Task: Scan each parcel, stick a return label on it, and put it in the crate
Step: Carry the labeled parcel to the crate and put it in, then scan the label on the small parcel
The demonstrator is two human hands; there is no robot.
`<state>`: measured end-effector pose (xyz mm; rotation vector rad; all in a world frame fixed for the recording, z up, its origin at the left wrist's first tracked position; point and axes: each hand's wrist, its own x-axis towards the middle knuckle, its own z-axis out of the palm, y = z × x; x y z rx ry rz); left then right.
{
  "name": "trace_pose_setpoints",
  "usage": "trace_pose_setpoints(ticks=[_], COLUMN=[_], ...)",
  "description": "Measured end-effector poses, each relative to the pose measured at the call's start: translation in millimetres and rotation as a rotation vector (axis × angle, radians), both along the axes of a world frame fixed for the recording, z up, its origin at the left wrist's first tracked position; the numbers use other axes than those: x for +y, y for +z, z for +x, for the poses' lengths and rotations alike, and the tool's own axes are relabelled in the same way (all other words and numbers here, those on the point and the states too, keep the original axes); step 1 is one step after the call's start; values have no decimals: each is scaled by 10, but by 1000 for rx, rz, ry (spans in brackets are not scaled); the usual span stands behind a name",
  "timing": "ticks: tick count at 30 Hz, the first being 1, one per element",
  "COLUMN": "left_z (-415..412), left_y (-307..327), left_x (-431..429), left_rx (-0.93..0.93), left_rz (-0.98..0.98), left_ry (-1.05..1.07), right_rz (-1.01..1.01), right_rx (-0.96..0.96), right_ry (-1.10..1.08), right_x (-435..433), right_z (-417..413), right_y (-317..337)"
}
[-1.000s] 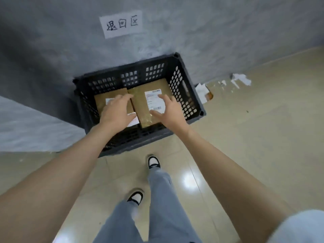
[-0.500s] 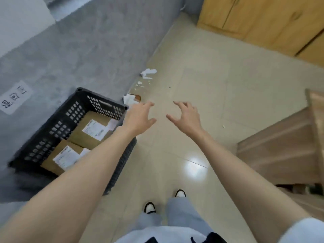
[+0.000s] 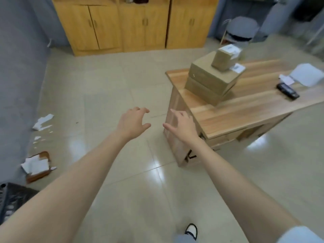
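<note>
I see left hand (image 3: 133, 122) and right hand (image 3: 182, 126) held out over pale tiled floor (image 3: 105, 85), both empty, fingers spread and loosely curved. Stack of brown cardboard parcels (image 3: 210, 81) sits on light wooden table (image 3: 254, 106), well ahead of right fingertips (image 3: 175, 113), untouched. Black handheld scanner (image 3: 287, 91) lies further right on same table. Black plastic crate (image 3: 12, 199) (only corner visible) at lower left edge, beside left forearm.

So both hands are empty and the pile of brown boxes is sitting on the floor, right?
Not quite. The pile of brown boxes sits on the wooden table, not on the floor, as the head view shows. The rest is right: the left hand and the right hand are both empty.
</note>
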<state>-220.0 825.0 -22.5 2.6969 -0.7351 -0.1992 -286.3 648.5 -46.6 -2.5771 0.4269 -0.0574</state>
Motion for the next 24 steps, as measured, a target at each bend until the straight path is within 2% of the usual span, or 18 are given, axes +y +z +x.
trace_pose_setpoints(ticks=[12,18,24], left_z=[-126,75,643], left_y=[59,41,14], left_x=[-2875,-3813,-4655], left_rx=[-22,-25,-45], left_rz=[-77,-101,-116], left_ry=[-116,-104,-110], right_rz=[-39,-12,-11], right_rx=[-35,-51,-29], right_ry=[-109,-135,-142], right_x=[-2746,-3655,-4395], right_z=[-312,-156,293], right_y=[72,50,26])
